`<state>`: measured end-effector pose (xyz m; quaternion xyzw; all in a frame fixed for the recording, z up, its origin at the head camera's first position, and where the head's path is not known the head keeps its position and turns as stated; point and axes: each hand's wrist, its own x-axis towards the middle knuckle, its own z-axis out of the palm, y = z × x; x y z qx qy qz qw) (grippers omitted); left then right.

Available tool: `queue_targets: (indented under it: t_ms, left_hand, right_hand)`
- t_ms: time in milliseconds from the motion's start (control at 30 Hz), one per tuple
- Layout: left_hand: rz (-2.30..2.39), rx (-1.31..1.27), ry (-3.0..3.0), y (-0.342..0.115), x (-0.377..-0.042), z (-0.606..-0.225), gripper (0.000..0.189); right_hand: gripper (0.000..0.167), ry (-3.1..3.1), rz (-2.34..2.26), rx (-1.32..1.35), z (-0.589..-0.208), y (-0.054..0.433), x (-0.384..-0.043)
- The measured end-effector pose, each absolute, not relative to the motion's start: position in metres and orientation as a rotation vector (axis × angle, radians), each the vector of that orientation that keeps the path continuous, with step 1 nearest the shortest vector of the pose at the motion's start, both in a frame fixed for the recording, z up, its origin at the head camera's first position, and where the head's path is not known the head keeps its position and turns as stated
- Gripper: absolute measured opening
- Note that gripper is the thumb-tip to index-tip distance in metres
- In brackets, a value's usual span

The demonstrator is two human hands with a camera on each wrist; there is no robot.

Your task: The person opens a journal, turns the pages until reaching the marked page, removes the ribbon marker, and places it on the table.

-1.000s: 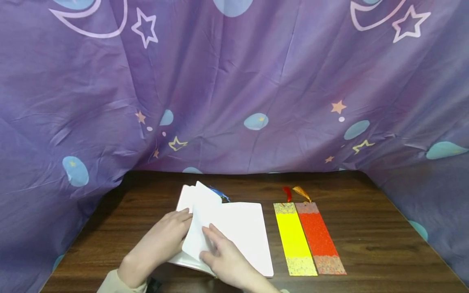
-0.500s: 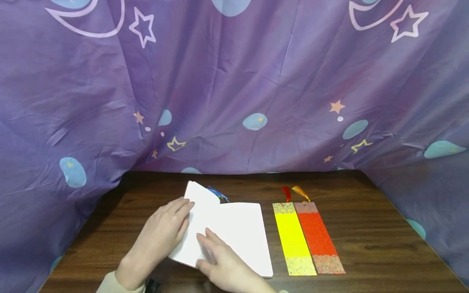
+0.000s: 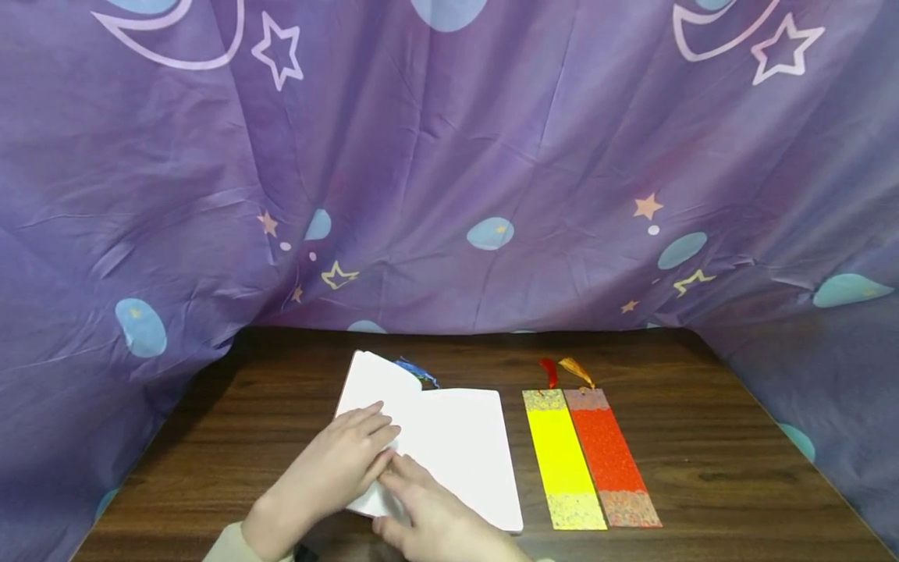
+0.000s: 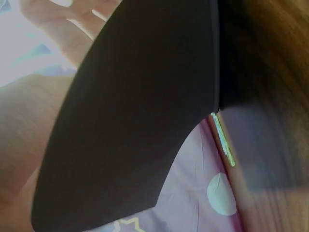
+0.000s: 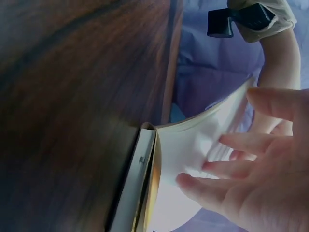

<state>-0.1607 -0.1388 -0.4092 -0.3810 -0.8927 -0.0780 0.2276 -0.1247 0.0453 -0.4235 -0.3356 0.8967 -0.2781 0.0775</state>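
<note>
A notebook [image 3: 463, 445] with blank white pages lies spread on the table, its left part raised at a slant. Over the left page, my left hand [image 3: 330, 460] rests with fingers extended. My right hand [image 3: 435, 511] is at the lower middle, fingertips at the page and close to the left thumb. In the right wrist view, the right hand's fingers [image 5: 231, 169] are straight against the curved white pages [image 5: 183, 150]. The notebook's dark cover [image 4: 125, 96] hides much of the left hand [image 4: 63, 29] in the left wrist view.
A blue tassel [image 3: 416, 371] shows behind the notebook. To the right lie a yellow bookmark [image 3: 565, 457] and a red bookmark [image 3: 612, 460], side by side, with tassels at their far ends. A purple curtain [image 3: 449, 172] hangs behind the wooden table [image 3: 730, 460].
A leaf standing up between the hands has gone down onto the left side. My left hand has since slid right across the page towards my right hand, which has barely moved.
</note>
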Motion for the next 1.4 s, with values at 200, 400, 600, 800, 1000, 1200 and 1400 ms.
queue_targets:
  t_ms: [200, 400, 600, 800, 1000, 1200, 1400]
  left_hand:
    - [-0.16, -1.026, -2.622, -0.139, -0.156, -0.408, 0.021]
    - [-0.159, -1.02, -2.678, -0.14, -0.158, -0.409, 0.015]
    - [-0.154, -1.011, -2.718, -0.138, -0.158, -0.408, 0.031]
    - [-0.117, -1.005, -2.727, -0.136, -0.158, -0.408, 0.032]
    - [-0.124, -0.996, -2.727, -0.136, -0.156, -0.411, 0.033]
    - [-0.119, -0.988, -2.733, -0.137, -0.154, -0.412, 0.033]
    - [-0.135, -0.97, -2.753, -0.138, -0.154, -0.412, 0.035]
  right_hand:
    - [0.062, 2.673, -0.657, -1.113, -0.419, 0.049, -0.125]
    - [0.049, 2.735, -0.627, -1.014, -0.408, 0.063, -0.127]
    - [0.049, 2.777, -0.599, -0.99, -0.403, 0.089, -0.133]
    - [0.052, 2.804, -0.53, -0.995, -0.412, 0.117, -0.139]
    - [0.064, 2.771, -0.541, -0.911, -0.427, 0.145, -0.146]
    - [0.082, 2.759, -0.544, -0.784, -0.435, 0.16, -0.148]
    - [0.088, 2.766, -0.484, -0.767, -0.436, 0.16, -0.148]
